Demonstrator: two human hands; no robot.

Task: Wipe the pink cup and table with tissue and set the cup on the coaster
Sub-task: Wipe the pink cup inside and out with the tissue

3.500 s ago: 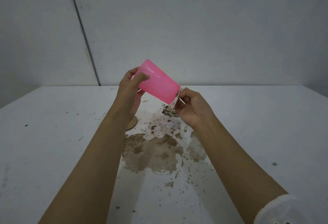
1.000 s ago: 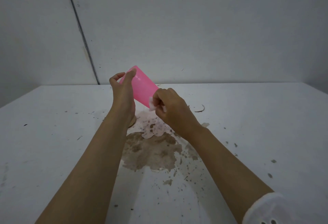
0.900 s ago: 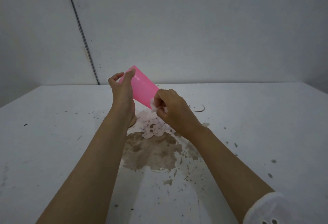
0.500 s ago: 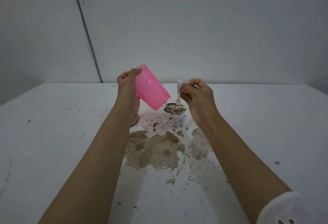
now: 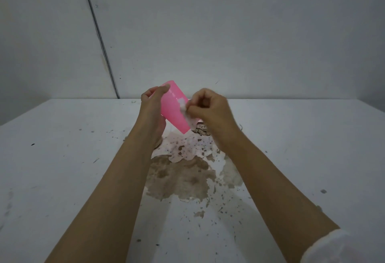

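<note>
My left hand (image 5: 151, 109) grips the pink cup (image 5: 174, 108) by its base and holds it tilted above the table, mouth pointing down to the right. My right hand (image 5: 208, 109) pinches a white tissue (image 5: 186, 112) and presses it against the cup's outer wall near the rim. Only a sliver of the round coaster (image 5: 159, 144) shows on the table, under my left wrist. A brown spill (image 5: 181, 177) with soaked tissue lies on the white table (image 5: 62, 158) below both hands.
Dark specks and crumbs are scattered around the spill and toward the table's front. A clump of dirty wet tissue (image 5: 200, 131) lies just under the cup's mouth. A grey wall stands behind the table's far edge.
Half a second ago my right hand held the tissue apart from the cup, to its right. It has now moved left and pressed the tissue onto the cup's side. The cup stays tilted.
</note>
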